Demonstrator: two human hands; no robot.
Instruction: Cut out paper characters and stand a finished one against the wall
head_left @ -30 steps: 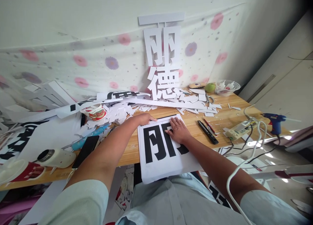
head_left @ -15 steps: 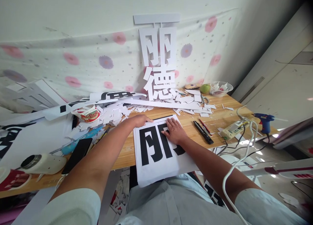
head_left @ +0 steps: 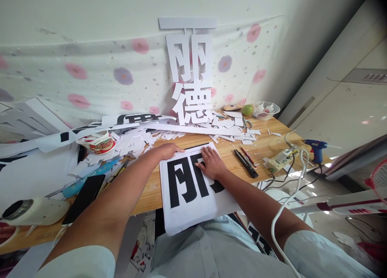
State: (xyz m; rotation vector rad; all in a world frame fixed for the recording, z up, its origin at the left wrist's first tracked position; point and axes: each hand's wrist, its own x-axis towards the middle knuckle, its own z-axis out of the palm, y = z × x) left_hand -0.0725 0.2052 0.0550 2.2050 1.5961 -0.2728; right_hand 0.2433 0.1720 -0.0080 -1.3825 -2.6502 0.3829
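Note:
A white paper sheet (head_left: 181, 217) printed with a large black Chinese character lies over the table's front edge, its lower part reaching my lap. At its upper left corner, my left hand (head_left: 169, 151) has its fingers closed on the top edge; the fingertips are partly hidden. My right hand (head_left: 212, 164) rests flat on the upper right of the sheet, fingers stretched out, covering part of the black print. A black utility knife (head_left: 245, 164) and a red pencil (head_left: 248, 156) lie to the right of that hand.
White cut-out characters (head_left: 189, 64) lean on the wall above paper scraps (head_left: 136, 145). Left are a paper bowl (head_left: 104, 144), a black phone (head_left: 84, 199) and a white hot-air tool (head_left: 39, 210). Right are a power strip (head_left: 279, 160), a blue glue gun (head_left: 316, 149) and a hanging white cable (head_left: 279, 217).
The view has turned slightly to the right, so the table's things appear further left. Both hands stay at nearly the same places on the sheet.

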